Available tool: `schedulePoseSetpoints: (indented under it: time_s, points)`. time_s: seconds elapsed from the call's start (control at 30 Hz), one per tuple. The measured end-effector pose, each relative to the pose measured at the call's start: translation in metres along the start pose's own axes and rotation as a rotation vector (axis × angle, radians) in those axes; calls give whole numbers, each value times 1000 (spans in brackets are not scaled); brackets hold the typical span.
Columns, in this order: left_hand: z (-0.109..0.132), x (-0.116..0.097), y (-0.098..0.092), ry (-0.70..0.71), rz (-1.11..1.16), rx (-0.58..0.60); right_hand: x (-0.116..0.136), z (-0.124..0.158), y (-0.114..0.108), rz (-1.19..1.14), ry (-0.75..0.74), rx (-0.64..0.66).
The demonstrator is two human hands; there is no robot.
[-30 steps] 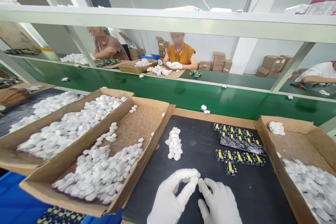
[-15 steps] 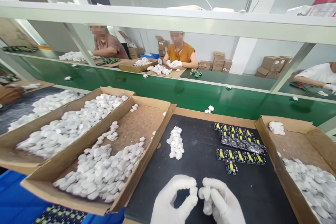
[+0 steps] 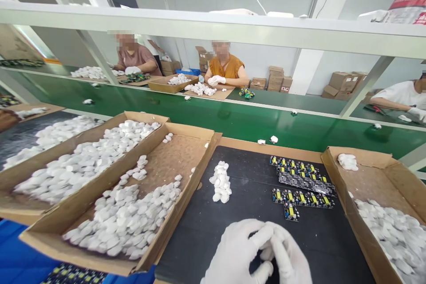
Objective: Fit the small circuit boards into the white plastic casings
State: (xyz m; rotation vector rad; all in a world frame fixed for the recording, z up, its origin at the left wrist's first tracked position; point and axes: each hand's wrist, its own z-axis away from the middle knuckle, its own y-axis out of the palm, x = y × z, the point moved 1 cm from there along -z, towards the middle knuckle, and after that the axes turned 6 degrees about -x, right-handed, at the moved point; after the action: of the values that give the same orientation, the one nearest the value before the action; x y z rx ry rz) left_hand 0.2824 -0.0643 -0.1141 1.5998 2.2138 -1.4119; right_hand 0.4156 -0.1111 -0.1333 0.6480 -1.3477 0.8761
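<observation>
A: Where do the hands stand?
B: The white-gloved left hand (image 3: 234, 248) and the white-gloved right hand (image 3: 294, 255) meet low over the counter's flat black mat (image 3: 249, 195). Their fingertips touch or overlap.
A: And the grip?
B: Both are curled, thumbs bent in towards the fingers, with only a small dark gap in the left one's curve. There may be a small white piece between the fingertips, but glove and piece look alike, so I can't tell whether either grip has hold of anything.
A: Which way do the loose things lie?
B: The narrow cluster of small, rounded white pieces (image 3: 221, 182) is ahead of the left hand and a little to its left, its long axis running away from the person. The left hand is nearer to it.
A: What about the right hand?
B: It's nearer to the single small black circuit board with a yellow block (image 3: 291, 212), straight ahead and well apart from the fingers. Beyond that, the joined strip of similar boards (image 3: 302, 197) runs crosswise, its right end slightly closer to the person.
A: Anything flanking them?
B: A shallow brown cardboard tray (image 3: 176, 155) on the left, and a second brown cardboard tray (image 3: 372, 182) on the right, both holding white pieces.
</observation>
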Motion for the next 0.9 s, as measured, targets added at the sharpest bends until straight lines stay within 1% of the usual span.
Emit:
schedulePoseSetpoints:
  time_s: [0.07, 0.1, 0.17, 0.2, 0.23, 0.3, 0.4, 0.47, 0.5, 0.57, 0.67, 0.8, 0.9]
  points:
    - [-10, 0, -4, -34, -13, 64, -1, -8, -17, -68, 17, -117]
    - [-18, 1, -6, -72, -25, 86, -3, -11, -26, -101, 9, -169]
    - [-36, 6, -3, -195, -65, 156, -7, -15, -40, -123, -12, -233]
    - [-47, 9, 3, -255, -91, 229, -9, -16, -45, -116, -10, -243]
    - [-58, 11, 10, -284, -126, 306, -11, -17, -48, -112, -6, -245]
    - [-78, 15, 30, -266, -134, 365, -16, -17, -51, -150, -6, -213]
    - [-95, 17, 63, -216, -139, 449, -23, -17, -50, -296, 3, -78]
    - [-96, 19, 75, -230, -160, 470, -29, -17, -51, -420, 24, 12]
    - [-95, 20, 78, -250, -171, 470, -31, -16, -52, -469, 45, 38]
    - [-89, 23, 75, -300, -182, 452, -34, -14, -54, -507, 93, 51]
    - [-79, 27, 63, -378, -180, 403, -29, -11, -53, -413, 81, 42]
    - [-65, 29, 50, -438, -155, 339, -17, -12, -45, -178, 31, 63]
    - [-55, 28, 45, -436, -103, 302, -10, -17, -45, -170, -35, 62]
